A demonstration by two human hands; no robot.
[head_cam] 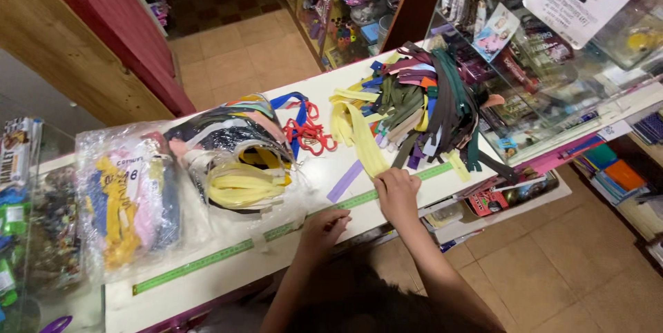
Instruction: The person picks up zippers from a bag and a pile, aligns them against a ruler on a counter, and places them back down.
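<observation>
My right hand (397, 193) pinches the near end of a pale yellow zipper (360, 141) and presses it against a green measuring tape (207, 260) that runs along the white counter's (228, 281) front edge. The zipper stretches away toward a big pile of mixed-colour zippers (423, 98). Resting on the tape further left, my left hand (323, 228) has its fingers bent down on the counter and nothing held in it. A lilac zipper (344, 181) lies flat between my hands and the pile.
Two clear plastic bags of zippers (128, 195) (238, 157) lie on the counter's left part, with a red cord tangle (309, 133) behind them. A glass display case (545, 64) stands to the right of the pile. Shelves and a tiled floor lie beyond.
</observation>
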